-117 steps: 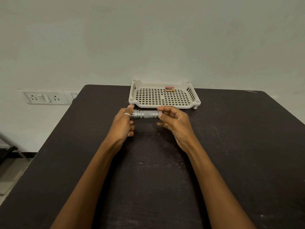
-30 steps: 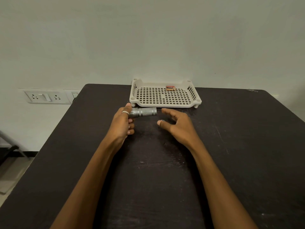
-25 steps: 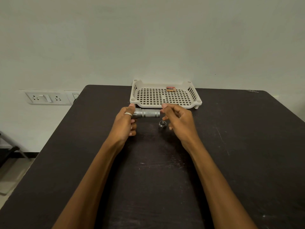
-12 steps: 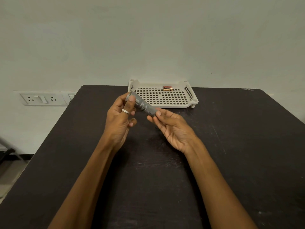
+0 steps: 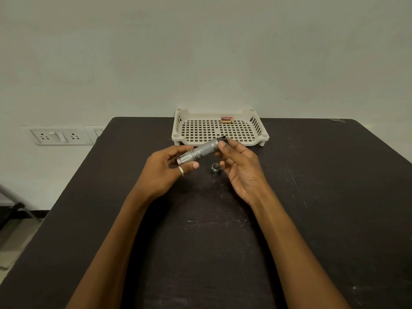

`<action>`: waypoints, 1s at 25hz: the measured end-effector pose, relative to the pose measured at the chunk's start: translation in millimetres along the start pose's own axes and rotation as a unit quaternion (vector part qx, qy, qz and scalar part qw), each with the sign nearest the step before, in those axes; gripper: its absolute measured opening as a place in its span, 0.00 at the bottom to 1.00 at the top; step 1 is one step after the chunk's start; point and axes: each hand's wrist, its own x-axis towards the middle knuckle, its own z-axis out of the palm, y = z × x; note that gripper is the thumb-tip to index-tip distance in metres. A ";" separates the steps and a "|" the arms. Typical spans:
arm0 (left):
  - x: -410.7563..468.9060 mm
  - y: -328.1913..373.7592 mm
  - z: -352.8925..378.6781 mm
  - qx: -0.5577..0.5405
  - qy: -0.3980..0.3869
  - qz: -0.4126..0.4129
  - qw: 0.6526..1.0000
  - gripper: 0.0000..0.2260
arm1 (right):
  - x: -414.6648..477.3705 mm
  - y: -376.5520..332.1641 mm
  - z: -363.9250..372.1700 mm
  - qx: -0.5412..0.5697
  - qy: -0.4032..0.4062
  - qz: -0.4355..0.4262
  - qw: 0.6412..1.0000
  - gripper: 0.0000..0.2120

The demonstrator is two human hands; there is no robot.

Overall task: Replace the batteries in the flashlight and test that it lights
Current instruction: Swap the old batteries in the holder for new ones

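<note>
flashlight [image 5: 201, 151] now tail-up by tray [image 5: 260, 139] edge, left hand [image 5: 163, 172] and right hand [image 5: 243, 169] fingers [image 5: 223, 145] clasping it, cap [image 5: 215, 168] below

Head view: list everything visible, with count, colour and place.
flashlight: one, silver, held above the table, tail end open
end cap: one, silver, on the table under the flashlight
batteries: apparently two, orange-and-black, at the tray's far edge
tray: one, white, perforated, at the table's far edge
table: one, black, foreground
socket panel: one, white, wall at left
left hand: grips the flashlight's head, wears a silver ring
right hand: pinches its open end
</note>
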 end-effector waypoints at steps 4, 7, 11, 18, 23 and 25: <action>2.0 -8.9 9.5 0.259 0.023 0.097 0.961 0.18 | -0.3 4.1 2.6 -0.046 -0.023 -0.026 0.998 0.11; 3.8 -13.7 10.5 0.288 0.060 0.127 0.947 0.17 | 0.3 4.2 3.2 -0.050 -0.015 -0.036 0.998 0.10; 3.8 -14.5 9.8 0.269 0.082 0.132 0.951 0.18 | -0.1 7.2 7.0 -0.044 -0.002 -0.068 0.997 0.10; 0.6 -16.8 3.3 0.259 0.129 0.062 0.955 0.17 | 0.5 -0.3 4.6 0.039 0.046 -0.078 0.995 0.09; 2.3 -20.7 -2.2 0.183 0.129 -0.015 0.974 0.19 | -0.2 -0.2 2.2 0.047 0.054 -0.059 0.996 0.08; 1.4 -23.2 -3.8 0.197 0.129 -0.019 0.972 0.17 | 0.2 0.0 1.1 0.038 0.054 -0.058 0.996 0.08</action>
